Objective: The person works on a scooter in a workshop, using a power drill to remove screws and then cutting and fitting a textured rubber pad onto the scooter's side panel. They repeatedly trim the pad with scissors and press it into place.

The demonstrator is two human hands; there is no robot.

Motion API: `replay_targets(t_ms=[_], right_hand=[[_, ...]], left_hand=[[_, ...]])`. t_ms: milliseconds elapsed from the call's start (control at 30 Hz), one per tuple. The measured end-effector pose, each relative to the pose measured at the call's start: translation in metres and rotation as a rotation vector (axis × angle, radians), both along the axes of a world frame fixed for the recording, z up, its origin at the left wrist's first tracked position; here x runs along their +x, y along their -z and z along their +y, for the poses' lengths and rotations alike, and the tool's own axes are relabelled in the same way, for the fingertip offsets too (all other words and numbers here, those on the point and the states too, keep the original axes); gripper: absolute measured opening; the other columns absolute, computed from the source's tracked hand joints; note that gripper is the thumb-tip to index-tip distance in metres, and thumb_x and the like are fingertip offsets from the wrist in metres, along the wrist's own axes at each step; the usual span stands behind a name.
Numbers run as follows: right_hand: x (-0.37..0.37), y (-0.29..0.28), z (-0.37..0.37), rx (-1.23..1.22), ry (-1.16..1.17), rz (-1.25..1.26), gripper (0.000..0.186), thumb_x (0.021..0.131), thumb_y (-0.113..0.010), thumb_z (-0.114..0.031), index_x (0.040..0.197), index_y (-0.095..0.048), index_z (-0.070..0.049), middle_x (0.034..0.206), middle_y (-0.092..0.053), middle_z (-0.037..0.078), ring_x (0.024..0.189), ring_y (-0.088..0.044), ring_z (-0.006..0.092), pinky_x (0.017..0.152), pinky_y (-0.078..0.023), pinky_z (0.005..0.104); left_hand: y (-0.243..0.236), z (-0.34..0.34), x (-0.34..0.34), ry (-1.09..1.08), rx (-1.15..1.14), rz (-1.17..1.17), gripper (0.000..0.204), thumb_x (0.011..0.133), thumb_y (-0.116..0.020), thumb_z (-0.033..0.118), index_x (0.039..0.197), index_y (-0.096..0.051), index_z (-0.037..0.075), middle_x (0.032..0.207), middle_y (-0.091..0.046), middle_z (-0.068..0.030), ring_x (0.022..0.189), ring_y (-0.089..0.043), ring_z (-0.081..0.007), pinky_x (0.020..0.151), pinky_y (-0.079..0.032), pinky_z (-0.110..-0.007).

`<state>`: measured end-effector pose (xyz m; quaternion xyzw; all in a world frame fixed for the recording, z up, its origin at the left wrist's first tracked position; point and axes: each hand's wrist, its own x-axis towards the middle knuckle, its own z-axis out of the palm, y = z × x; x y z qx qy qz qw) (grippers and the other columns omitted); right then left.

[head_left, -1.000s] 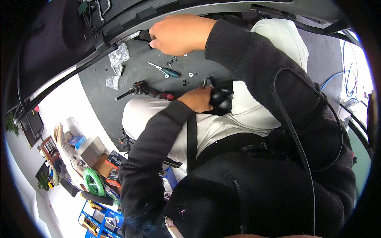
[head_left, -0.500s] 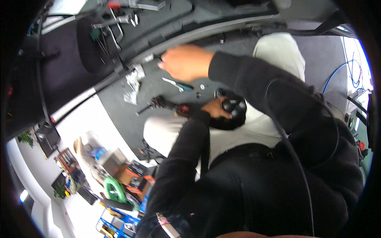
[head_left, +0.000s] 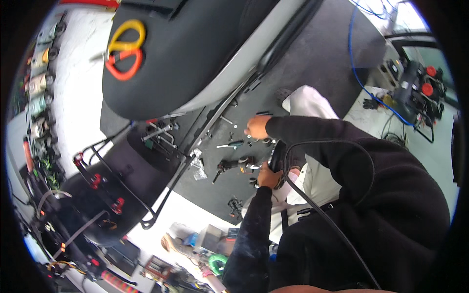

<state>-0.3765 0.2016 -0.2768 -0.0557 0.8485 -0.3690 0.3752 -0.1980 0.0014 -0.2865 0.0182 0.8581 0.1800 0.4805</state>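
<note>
My left hand (head_left: pixel 268 177) is wrapped round a black, rounded part (head_left: pixel 277 155) held close to my knees. Its kind does not show clearly. Further out, my right hand (head_left: pixel 257 127) hangs over the dark mat with its fingers curled; whatever they hold, if anything, is too small or hidden. Below its fingertips lie small nuts or washers (head_left: pixel 248 137). Beside these is a green-handled tool (head_left: pixel 236 144) with a thin pale blade, and a bolt (head_left: pixel 226 120). A black assembly with a short rod (head_left: pixel 227 166) lies left of my left hand.
A big black seat (head_left: pixel 181 53) with scissors (head_left: pixel 126 51) on it looms at upper left. Metal tools (head_left: pixel 163 134) lie in a dark tray-like part beneath it. Clear plastic bags (head_left: pixel 198 163) rest on the mat (head_left: pixel 322 63). A blue hose (head_left: pixel 352 58) runs at right.
The view has swung round, bringing the seat and scissors in. My right hand has moved from beside the dark vehicle edge to the small parts. My left hand still grips the black part.
</note>
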Motion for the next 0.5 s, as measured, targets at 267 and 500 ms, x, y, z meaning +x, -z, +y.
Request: replay_targets(t_ms=[267,500], right_hand=[[0.133,-0.226,0.148,-0.276,0.652,0.044,0.035,0.1,-0.049,-0.026,0.114,-0.071,-0.004,0.115,-0.074,0.021,0.11,-0.068,0.0408,0.099,-0.053,0.0481],[0.172,-0.394,0.336,-0.33,1.066,0.013,0.031,0.092,-0.051,-0.008,0.112,-0.073,-0.002,0.111,-0.075,0.018,0.105,-0.071,0.03,0.094,-0.054,0.0393]], left_hand=[[-0.174,0.04,-0.108,0.164,-0.088,0.12,0.081,0.069,-0.091,0.041,0.132,-0.055,0.006,0.114,-0.073,-0.0255,0.107,-0.07,-0.0454,0.093,-0.055,-0.051],[-0.299,0.193,-0.182,0.56,0.022,0.034,0.085,0.066,-0.092,0.042,0.135,-0.059,0.007,0.118,-0.074,-0.0219,0.109,-0.071,-0.0412,0.096,-0.055,-0.049]])
